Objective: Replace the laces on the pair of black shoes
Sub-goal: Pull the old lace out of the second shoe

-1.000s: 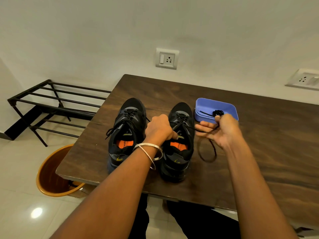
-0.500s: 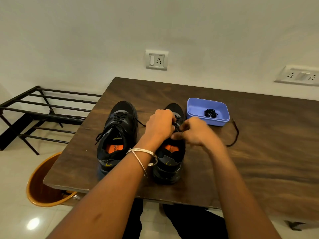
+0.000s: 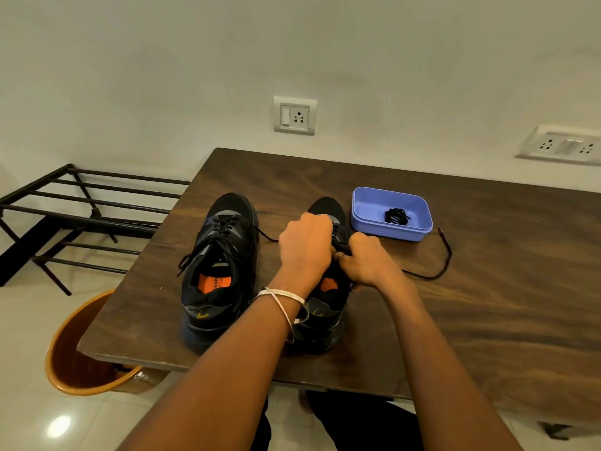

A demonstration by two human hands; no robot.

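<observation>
Both hands work at the right shoe point(image 3: 327, 307): left hand point(image 3: 305, 245) and right hand point(image 3: 366, 263), fingers curled, pinch its lace point(image 3: 435, 275) trailing across the surface point(image 3: 487, 320).

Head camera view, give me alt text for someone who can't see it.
Both hands, left hand and right hand, work the lace on the right black shoe. The left black shoe stands beside it on the wooden table, near a blue tray.

The orange insole point(image 3: 214, 283) of the left shoe point(image 3: 218, 265), at nine o'clock from the hands, bore the partial letters "ush". No other text was legible.
</observation>
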